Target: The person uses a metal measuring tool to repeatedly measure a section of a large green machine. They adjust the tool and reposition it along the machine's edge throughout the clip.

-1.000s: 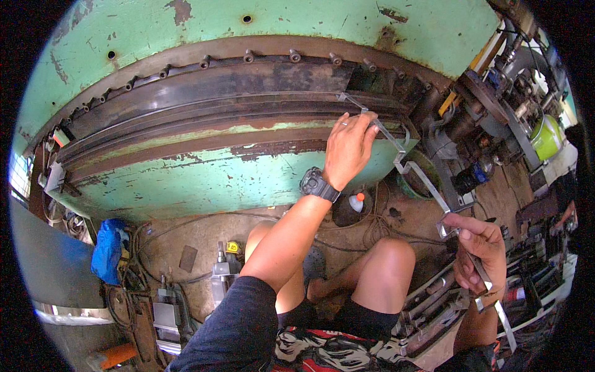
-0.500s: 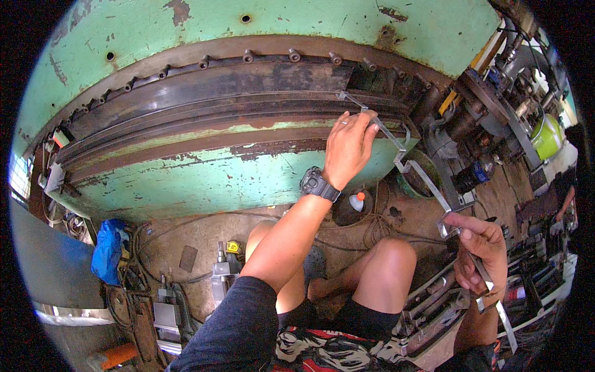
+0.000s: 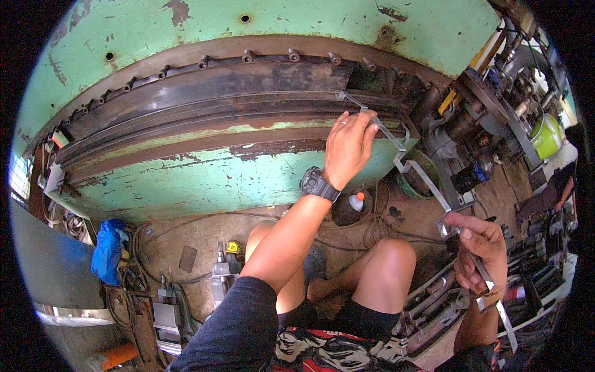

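Note:
A long, narrow metal strip (image 3: 427,180), bent into square steps, runs from the die of a press brake down to the lower right. My left hand (image 3: 350,149), with a black watch on its wrist, is closed on the strip close to the bed's edge. Beyond those fingers, the strip's far end rests over the dark die rail (image 3: 248,106). Lower down, my right hand (image 3: 480,254) grips the same strip between thumb and fingers, palm side showing. Its tail hangs past the right wrist. Some of the strip is hidden behind the fingers of both hands.
The green machine body (image 3: 186,180) spans the front, with a bolted upper beam (image 3: 204,62). On the floor are a bottle with an orange cap (image 3: 357,201), cables, a yellow tape measure (image 3: 232,247) and a blue bag (image 3: 108,251). Metal bars (image 3: 434,316) lie lower right; a person (image 3: 561,189) is beyond.
Both my hands and the strip hold the same place. At the far right edge, the other person has shifted slightly.

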`<state>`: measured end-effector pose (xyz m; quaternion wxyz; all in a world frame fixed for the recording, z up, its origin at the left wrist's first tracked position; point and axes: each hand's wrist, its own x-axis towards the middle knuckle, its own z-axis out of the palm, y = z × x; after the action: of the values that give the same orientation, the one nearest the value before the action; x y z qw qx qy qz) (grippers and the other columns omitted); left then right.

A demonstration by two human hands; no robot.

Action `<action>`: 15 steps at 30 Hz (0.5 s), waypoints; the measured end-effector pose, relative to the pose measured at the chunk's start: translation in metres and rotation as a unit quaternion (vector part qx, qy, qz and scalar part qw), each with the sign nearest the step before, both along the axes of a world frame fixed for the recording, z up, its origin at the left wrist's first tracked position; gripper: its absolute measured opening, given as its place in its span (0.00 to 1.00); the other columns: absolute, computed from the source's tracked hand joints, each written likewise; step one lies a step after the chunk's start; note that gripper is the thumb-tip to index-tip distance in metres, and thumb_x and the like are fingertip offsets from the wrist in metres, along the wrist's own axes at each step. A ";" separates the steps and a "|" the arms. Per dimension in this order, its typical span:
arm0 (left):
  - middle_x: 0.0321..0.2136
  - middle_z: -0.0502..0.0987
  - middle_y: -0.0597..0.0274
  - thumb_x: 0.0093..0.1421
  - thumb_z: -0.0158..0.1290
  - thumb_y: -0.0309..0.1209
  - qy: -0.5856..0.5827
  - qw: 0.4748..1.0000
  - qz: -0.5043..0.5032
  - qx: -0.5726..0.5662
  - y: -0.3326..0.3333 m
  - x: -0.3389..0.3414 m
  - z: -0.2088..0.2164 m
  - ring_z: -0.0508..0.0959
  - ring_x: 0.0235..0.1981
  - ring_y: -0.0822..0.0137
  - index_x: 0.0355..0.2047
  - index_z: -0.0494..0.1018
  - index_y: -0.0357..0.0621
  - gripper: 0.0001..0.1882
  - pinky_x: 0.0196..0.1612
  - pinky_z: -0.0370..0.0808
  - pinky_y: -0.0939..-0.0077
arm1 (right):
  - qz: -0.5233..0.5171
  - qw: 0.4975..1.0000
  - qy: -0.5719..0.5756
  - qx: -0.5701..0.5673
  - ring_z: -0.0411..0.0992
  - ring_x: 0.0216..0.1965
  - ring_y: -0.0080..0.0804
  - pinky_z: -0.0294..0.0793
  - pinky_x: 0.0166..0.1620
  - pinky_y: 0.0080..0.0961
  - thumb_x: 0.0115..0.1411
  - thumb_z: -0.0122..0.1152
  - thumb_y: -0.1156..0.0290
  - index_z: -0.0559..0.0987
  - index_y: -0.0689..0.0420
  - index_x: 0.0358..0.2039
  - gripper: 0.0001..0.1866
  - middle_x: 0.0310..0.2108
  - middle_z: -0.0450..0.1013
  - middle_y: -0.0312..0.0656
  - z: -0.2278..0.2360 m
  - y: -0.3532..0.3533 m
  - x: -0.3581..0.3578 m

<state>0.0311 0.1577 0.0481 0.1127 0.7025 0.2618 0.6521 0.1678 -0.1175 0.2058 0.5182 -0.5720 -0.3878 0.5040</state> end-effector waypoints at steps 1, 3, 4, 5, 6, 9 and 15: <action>0.39 0.81 0.50 0.65 0.53 0.30 -0.002 1.000 0.000 -0.002 0.000 0.000 0.000 0.79 0.44 0.47 0.48 0.73 0.42 0.12 0.58 0.70 0.50 | -0.005 1.000 -0.001 -0.002 0.59 0.04 0.19 0.58 0.06 0.20 0.67 0.57 0.71 0.74 0.75 0.53 0.20 0.08 0.65 0.37 0.000 0.000 -0.001; 0.40 0.81 0.51 0.65 0.53 0.30 -0.006 1.000 0.000 -0.005 0.000 0.000 0.000 0.79 0.44 0.46 0.47 0.74 0.42 0.11 0.58 0.71 0.51 | -0.001 1.000 0.000 -0.003 0.59 0.04 0.19 0.58 0.06 0.21 0.67 0.58 0.71 0.74 0.75 0.53 0.20 0.08 0.65 0.37 0.002 0.000 -0.002; 0.40 0.81 0.51 0.65 0.53 0.30 -0.006 1.000 -0.001 -0.006 0.000 0.000 0.000 0.79 0.44 0.46 0.47 0.74 0.42 0.11 0.58 0.71 0.51 | 0.001 1.000 0.000 -0.004 0.59 0.04 0.19 0.58 0.06 0.21 0.67 0.58 0.71 0.74 0.75 0.53 0.20 0.08 0.65 0.37 0.002 0.000 -0.002; 0.40 0.81 0.51 0.65 0.53 0.30 -0.006 1.000 -0.001 -0.007 -0.001 0.000 0.000 0.79 0.44 0.46 0.47 0.74 0.42 0.11 0.58 0.71 0.51 | -0.001 1.000 -0.002 -0.004 0.59 0.04 0.19 0.58 0.06 0.21 0.67 0.58 0.71 0.74 0.75 0.53 0.20 0.08 0.65 0.37 0.002 0.001 -0.002; 0.40 0.81 0.51 0.65 0.53 0.30 -0.006 1.000 -0.002 -0.007 -0.001 0.000 0.000 0.79 0.44 0.46 0.47 0.74 0.42 0.11 0.58 0.71 0.51 | -0.003 1.000 -0.005 -0.003 0.59 0.04 0.19 0.58 0.06 0.21 0.67 0.58 0.71 0.74 0.75 0.53 0.20 0.08 0.65 0.37 0.002 0.001 -0.002; 0.40 0.80 0.51 0.65 0.53 0.30 -0.004 1.000 0.000 -0.006 0.000 0.000 0.001 0.79 0.44 0.46 0.47 0.74 0.42 0.11 0.58 0.71 0.51 | -0.004 1.000 -0.005 0.003 0.59 0.04 0.19 0.58 0.06 0.21 0.67 0.59 0.71 0.74 0.75 0.52 0.20 0.08 0.65 0.37 0.001 0.001 -0.002; 0.40 0.80 0.50 0.66 0.53 0.30 -0.005 1.000 -0.003 -0.015 -0.002 -0.001 0.001 0.79 0.44 0.45 0.47 0.74 0.42 0.11 0.58 0.71 0.51 | -0.006 1.000 -0.006 0.005 0.58 0.04 0.18 0.59 0.06 0.20 0.67 0.59 0.71 0.74 0.75 0.52 0.20 0.08 0.65 0.36 0.001 0.001 -0.002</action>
<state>0.0306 0.1561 0.0495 0.1264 0.6986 0.2684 0.6511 0.1657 -0.1169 0.2065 0.5219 -0.5743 -0.3900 0.4956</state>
